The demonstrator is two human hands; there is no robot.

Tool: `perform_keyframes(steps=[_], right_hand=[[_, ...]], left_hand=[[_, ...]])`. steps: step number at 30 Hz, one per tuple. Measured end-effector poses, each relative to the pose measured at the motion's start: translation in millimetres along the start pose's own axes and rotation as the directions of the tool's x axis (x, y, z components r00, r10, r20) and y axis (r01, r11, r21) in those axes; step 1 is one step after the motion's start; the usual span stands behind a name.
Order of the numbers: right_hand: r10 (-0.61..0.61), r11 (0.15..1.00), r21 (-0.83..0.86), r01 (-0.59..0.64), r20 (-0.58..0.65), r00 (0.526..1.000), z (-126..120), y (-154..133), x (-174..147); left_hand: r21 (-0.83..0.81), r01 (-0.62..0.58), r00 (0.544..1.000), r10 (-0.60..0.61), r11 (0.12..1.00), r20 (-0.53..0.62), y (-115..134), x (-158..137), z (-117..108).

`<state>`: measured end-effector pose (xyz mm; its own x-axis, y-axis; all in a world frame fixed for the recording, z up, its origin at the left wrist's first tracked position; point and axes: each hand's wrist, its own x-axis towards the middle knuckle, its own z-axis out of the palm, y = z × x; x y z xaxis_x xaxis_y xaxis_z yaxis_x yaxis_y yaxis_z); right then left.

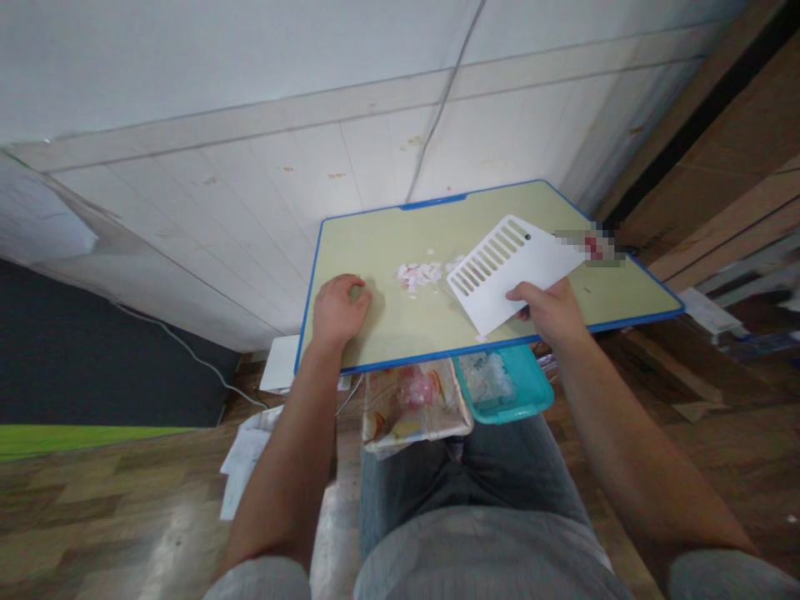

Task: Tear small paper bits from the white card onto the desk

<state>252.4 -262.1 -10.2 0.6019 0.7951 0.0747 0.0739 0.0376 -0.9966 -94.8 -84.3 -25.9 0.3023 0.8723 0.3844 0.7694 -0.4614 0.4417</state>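
My right hand (553, 312) grips the lower edge of a flat white plastic panel (509, 279), thumb on top and fingers underneath. A row of long slots runs along the panel's left side, and it is tilted over the table. Just left of it, a small pile of white and pinkish flakes or chips (420, 275) lies on the pale yellow tabletop (381, 242); the panel partly hides more pieces. My left hand (341, 308) rests near the table's left edge, fingers loosely curled with a gap between thumb and forefinger, holding nothing visible.
Below the table's front edge, above my lap, are a patterned lined tray (391, 429) with pinkish bits and a teal basket (537, 392) with clear-looking pieces. A white wall (250, 183) stands behind the table. Cardboard (706, 158) stands at right; a blurred item (593, 244) lies near the panel.
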Motion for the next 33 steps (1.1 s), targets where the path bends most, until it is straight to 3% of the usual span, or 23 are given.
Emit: perform_keyframes(steps=[21,24,33], right_hand=[[-0.002,0.997,0.072,0.001,0.010,1.000,0,3,0],[-0.051,0.995,0.087,0.051,-0.004,0.999,4,-2,-2],[-0.198,0.950,-0.213,0.230,0.162,0.967,2,-2,-3]], left_hand=[[0.007,0.003,1.000,-0.003,1.000,0.000,1,1,0],[0.008,0.007,1.000,-0.007,1.000,0.002,1,0,0],[0.009,-0.005,1.000,0.005,1.000,0.001,3,0,0]])
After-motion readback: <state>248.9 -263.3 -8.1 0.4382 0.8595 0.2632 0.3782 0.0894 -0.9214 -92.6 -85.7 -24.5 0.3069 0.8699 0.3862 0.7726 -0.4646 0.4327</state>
